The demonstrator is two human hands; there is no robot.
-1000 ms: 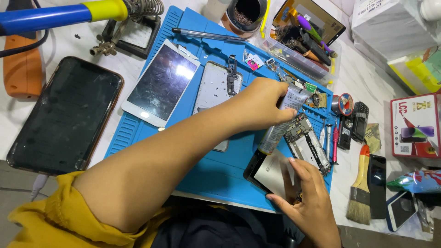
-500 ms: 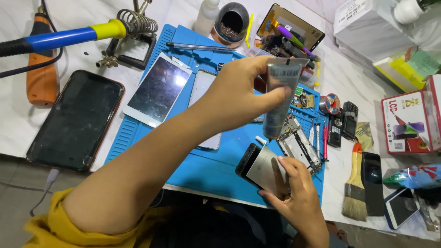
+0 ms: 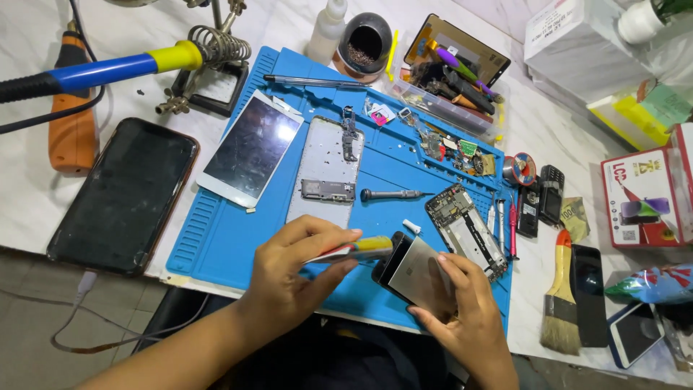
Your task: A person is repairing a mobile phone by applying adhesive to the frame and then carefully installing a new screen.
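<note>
Left hand (image 3: pixel 292 271) pinches a squeezed glue tube (image 3: pixel 355 250) between thumb and fingers, tube lying roughly level, tip pointing right at the top edge of the phone part. Right hand (image 3: pixel 462 310) grips a dark-rimmed phone back cover (image 3: pixel 411 274), silvery inner face up, fingers wrapped on its right edge, thumb under the lower side. Tube tip and cover touching or just short of it; can't tell which. Both held over the near edge of the blue work mat (image 3: pixel 216 231).

On the mat: bare phone mid-frame (image 3: pixel 326 170), white-fronted screen (image 3: pixel 250 148) beside it on the left, small screwdriver (image 3: pixel 390 194), another stripped phone chassis (image 3: pixel 465 230) just right of the hands, loose small parts near the far right corner.

Off the mat: black phone (image 3: pixel 123 195) left, soldering iron (image 3: pixel 94 72) on its stand far left, brush (image 3: pixel 559 303) right, another dark phone (image 3: pixel 590 292) just beside the brush.
</note>
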